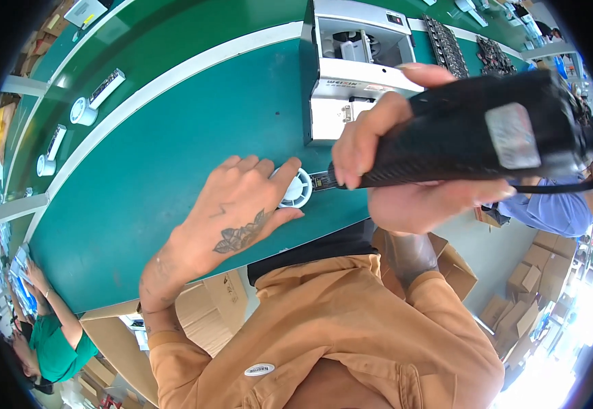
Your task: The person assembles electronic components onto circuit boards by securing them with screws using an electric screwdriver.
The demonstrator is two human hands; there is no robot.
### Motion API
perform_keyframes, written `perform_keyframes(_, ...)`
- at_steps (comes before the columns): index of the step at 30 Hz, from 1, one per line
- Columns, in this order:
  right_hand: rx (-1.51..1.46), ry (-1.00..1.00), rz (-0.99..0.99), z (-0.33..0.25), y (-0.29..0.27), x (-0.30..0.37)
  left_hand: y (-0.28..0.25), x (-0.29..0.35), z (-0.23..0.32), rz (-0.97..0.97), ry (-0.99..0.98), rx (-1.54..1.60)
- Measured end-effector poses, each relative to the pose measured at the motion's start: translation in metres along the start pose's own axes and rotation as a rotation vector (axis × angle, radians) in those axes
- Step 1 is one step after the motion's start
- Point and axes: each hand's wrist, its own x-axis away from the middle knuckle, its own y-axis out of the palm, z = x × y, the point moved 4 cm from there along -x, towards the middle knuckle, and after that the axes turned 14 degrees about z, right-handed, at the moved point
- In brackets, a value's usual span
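Note:
My left hand (pixel 242 201) lies flat on the green conveyor belt (pixel 167 170), its fingers resting on a round white part (pixel 298 189) that has a dark strip joined to it. My right hand (pixel 405 170) grips a black electric screwdriver (pixel 487 133) held level, with its tip at the dark strip beside the white part. A cable runs off the tool's back end to the right.
A white and grey machine (pixel 354 68) stands on the belt just behind my hands. Further white round parts with strips (pixel 85 109) ride the belt at far left. Another person in green (pixel 51 334) sits lower left. Cardboard boxes (pixel 535 273) are stacked on the floor at right.

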Motion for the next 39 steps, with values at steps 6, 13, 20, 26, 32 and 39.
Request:
perform_keyframes(6,0.011,-0.102,-0.029,0.014,0.0,-0.002,0.003,-0.003,0.002,-0.014,0.012,-0.013)
perform_keyframes(13,0.266,-0.056,0.062,0.013,0.005,0.002,0.004,-0.004,0.003,0.01,0.021,0.012)
perform_keyframes(20,0.29,-0.052,0.037,0.017,0.002,0.0,0.002,-0.008,0.007,0.001,0.064,-0.051)
perform_keyframes(26,0.097,-0.046,-0.186,0.032,-0.022,0.007,0.008,-0.011,0.004,0.007,0.084,-0.001)
perform_keyframes(32,0.251,0.052,-0.13,0.012,-0.02,-0.002,0.008,-0.015,0.01,-0.006,0.054,-0.058)
perform_keyframes(39,-0.135,-0.319,-0.115,-0.051,-0.043,-0.028,0.011,-0.019,0.009,-0.106,-0.02,-0.034)
